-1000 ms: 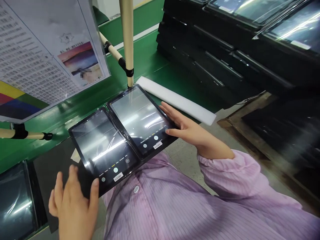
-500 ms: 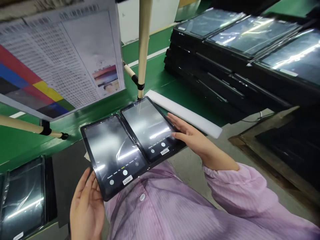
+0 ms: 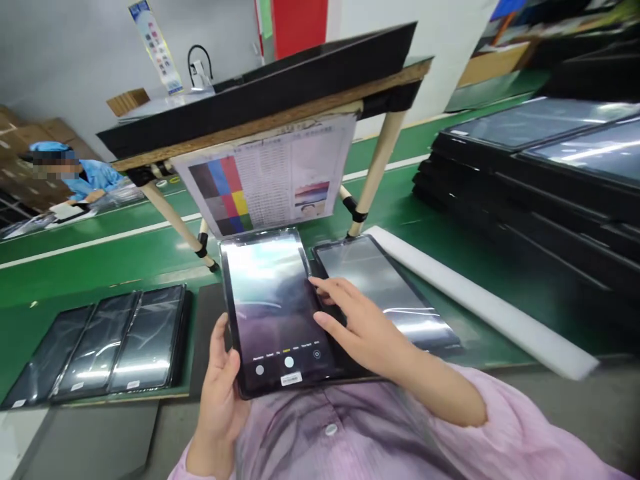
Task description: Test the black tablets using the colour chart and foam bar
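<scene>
A tablet (image 3: 275, 293) in clear film shows a camera-type screen and a small white label at its lower edge. My left hand (image 3: 223, 393) holds its left edge, thumb beside the frame and fingers partly behind. Across its right edge reaches my right hand (image 3: 360, 327), fingers stretched and thumb apart, the tips touching near the screen's side. Under and beyond that hand lies a second tablet (image 3: 400, 287), its screen grey with a bright reflection. A dark edge below my right palm is partly covered, and I cannot tell which piece it belongs to.
Several film-wrapped tablets (image 3: 143, 340) lie in a row at left. A white foam strip (image 3: 480, 300) runs along the right, near stacked black trays of screens (image 3: 530, 167). Ahead stands a pipe-legged table (image 3: 280, 110) with a colour chart (image 3: 270, 173). A co-worker (image 3: 95, 173) sits far left.
The view has lifted and widened. The left tablet now stands more upright before me, apart from the other one. My right hand has moved onto its right edge; my left now holds its left edge.
</scene>
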A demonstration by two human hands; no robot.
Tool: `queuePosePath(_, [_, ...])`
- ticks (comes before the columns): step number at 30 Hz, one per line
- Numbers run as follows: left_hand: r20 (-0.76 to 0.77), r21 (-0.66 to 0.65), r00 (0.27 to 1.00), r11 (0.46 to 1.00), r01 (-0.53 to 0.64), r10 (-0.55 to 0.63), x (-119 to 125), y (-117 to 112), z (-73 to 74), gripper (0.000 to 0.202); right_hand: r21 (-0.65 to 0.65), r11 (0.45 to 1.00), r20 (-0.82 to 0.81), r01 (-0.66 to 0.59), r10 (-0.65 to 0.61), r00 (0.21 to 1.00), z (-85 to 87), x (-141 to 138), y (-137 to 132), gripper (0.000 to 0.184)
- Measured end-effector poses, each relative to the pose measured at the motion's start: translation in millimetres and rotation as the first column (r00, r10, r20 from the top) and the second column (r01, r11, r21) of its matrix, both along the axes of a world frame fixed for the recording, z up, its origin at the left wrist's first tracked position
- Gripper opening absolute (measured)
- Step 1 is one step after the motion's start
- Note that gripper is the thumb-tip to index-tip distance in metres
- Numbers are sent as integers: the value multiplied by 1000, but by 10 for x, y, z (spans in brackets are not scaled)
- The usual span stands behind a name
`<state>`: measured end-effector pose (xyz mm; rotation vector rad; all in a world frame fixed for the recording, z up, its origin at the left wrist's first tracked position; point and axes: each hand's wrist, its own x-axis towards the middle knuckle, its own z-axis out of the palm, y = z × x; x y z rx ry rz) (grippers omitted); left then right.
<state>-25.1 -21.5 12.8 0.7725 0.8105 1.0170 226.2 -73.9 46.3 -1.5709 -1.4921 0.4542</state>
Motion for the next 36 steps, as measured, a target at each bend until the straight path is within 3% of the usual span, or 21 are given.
queuePosePath(3, [-55, 131, 998, 991, -32, 39, -214, 61, 100, 69, 152, 987, -287, 44, 1, 958, -22, -159, 115, 47])
queuePosePath(5, [-60, 185, 997, 982, -36, 47, -278, 104, 141, 69, 207, 977, -498, 48, 63, 865, -33, -237, 189, 44])
queuePosePath(8, [-51, 214, 998, 976, -35, 47, -266, 186, 120, 62, 207, 978, -702, 15, 138, 699, -2, -365, 289, 46])
queuePosePath(11, [-67, 257, 996, 965, -44, 64, -197, 296, 18, 57, 122, 987, -780, 108, 28, 626, 38, -477, 382, 49])
queuePosePath(16, [-240, 448, 959, 894, -32, 154, -118, 484, -208, 60, 150, 966, -697, 209, -47, 716, -101, -508, 533, 54])
queuePosePath(22, [-343, 463, 926, 886, 18, 160, -80, 481, -477, 66, 132, 956, -678, 262, -105, 727, -465, -503, 622, 57])
queuePosePath(26, [-443, 557, 880, 822, 120, 172, -27, 375, -504, 88, 101, 949, -655, 297, -162, 738, -560, -534, 633, 63])
queuePosePath(28, [-530, 623, 811, 762, 175, 247, 20, 333, -488, 101, 104, 940, -594, 325, -203, 778, -570, -541, 628, 67])
queuePosePath(31, [-584, 686, 704, 709, 163, 404, 97, 290, -483, 106, 124, 931, -481, 344, -246, 841, -576, -538, 622, 69])
queuePosePath(36, [-598, 731, 616, 664, 156, 513, 179, 263, -525, 110, 251, 905, -564, 343, -151, 812, -605, -528, 674, 59])
